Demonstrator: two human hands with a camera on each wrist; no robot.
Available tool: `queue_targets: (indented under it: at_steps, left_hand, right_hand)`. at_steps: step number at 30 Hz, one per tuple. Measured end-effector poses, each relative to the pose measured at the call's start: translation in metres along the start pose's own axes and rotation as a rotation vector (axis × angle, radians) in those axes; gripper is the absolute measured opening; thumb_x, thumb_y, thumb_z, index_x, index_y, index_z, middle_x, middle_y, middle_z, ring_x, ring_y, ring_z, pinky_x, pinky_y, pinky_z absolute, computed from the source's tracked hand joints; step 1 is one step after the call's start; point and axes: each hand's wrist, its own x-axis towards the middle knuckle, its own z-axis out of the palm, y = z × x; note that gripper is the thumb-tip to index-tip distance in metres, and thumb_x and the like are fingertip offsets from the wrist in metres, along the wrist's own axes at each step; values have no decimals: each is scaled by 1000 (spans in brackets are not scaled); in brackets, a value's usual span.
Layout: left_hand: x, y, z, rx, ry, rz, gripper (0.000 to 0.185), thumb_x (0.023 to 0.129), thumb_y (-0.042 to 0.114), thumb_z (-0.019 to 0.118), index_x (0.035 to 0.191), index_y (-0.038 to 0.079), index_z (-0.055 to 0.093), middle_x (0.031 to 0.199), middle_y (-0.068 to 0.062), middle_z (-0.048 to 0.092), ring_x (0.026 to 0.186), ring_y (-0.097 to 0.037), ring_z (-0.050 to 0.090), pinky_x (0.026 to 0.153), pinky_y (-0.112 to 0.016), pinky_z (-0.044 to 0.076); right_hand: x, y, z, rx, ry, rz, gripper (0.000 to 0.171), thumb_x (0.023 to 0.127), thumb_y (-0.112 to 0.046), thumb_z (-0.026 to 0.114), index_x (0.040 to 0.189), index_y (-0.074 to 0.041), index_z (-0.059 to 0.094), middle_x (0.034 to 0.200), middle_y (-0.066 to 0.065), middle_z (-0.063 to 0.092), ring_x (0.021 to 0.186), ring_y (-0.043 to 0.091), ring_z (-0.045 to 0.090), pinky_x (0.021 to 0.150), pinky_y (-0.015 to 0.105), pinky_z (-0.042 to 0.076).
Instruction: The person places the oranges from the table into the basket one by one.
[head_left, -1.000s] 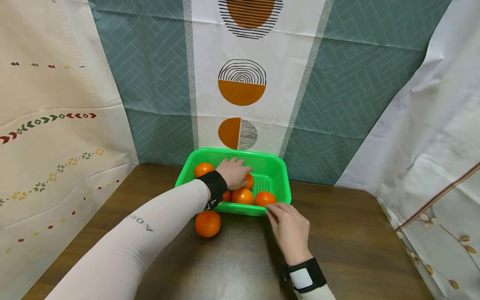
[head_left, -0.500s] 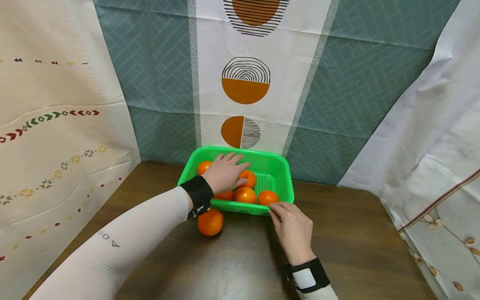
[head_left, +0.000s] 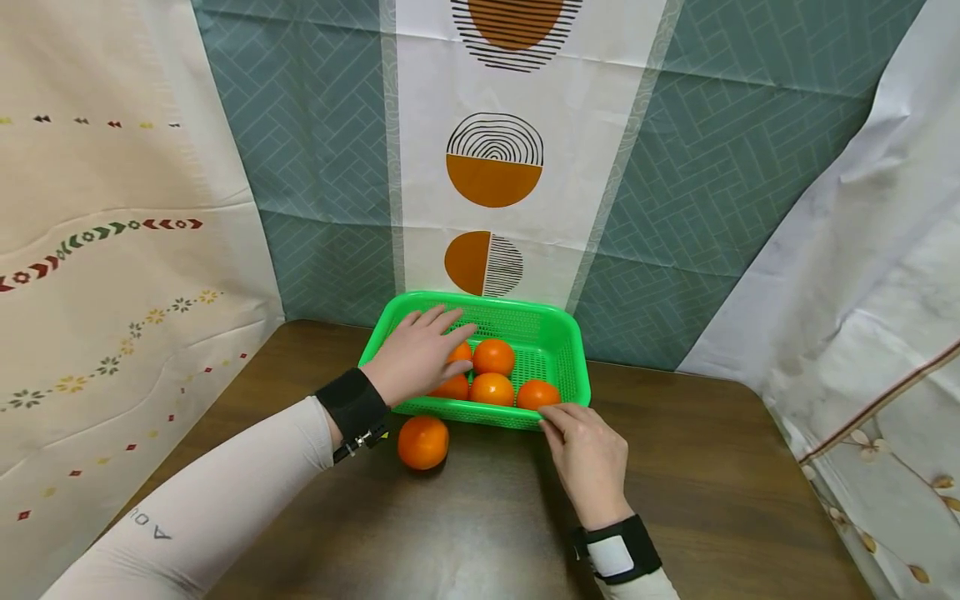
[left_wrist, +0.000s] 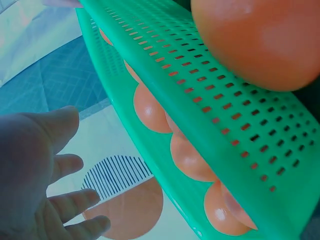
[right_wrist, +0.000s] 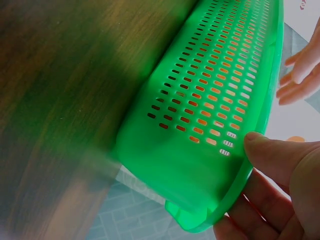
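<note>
Brown table (head_left: 712,500) bearing a green basket (head_left: 558,333) at its far edge, right hand (head_left: 588,458) pinching the basket's near right rim, left hand (head_left: 412,362) spread flat, fingers straight, over the oranges (head_left: 492,357) inside, one loose orange (head_left: 423,442) just outside.

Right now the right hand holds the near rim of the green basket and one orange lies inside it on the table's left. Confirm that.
Wrong on one point: that orange lies outside the green basket, on the table before its near wall, as the head view shows. The right hand does hold the near rim.
</note>
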Motion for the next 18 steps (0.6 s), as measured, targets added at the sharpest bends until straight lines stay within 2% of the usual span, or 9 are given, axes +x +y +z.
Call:
queue_targets:
  at_steps: [10, 18]
  left_hand:
    - [-28, -8, -3, -7, 63, 1, 61, 99, 50, 61, 148, 15, 52, 152, -16, 45, 141, -41, 39, 110, -60, 34]
    - [-46, -11, -5, 5, 86, -17, 62, 98, 50, 61, 149, 16, 51, 153, -16, 44, 141, -41, 39, 113, -58, 30]
  right_hand:
    - [1, -1, -1, -2, -1, -1, 23, 82, -23, 86, 105, -23, 81, 99, -6, 73, 89, 18, 70, 57, 37, 54]
    - [1, -2, 0, 0, -2, 0, 23, 82, -23, 86, 104, -23, 81, 98, -5, 74, 88, 19, 70, 57, 38, 54]
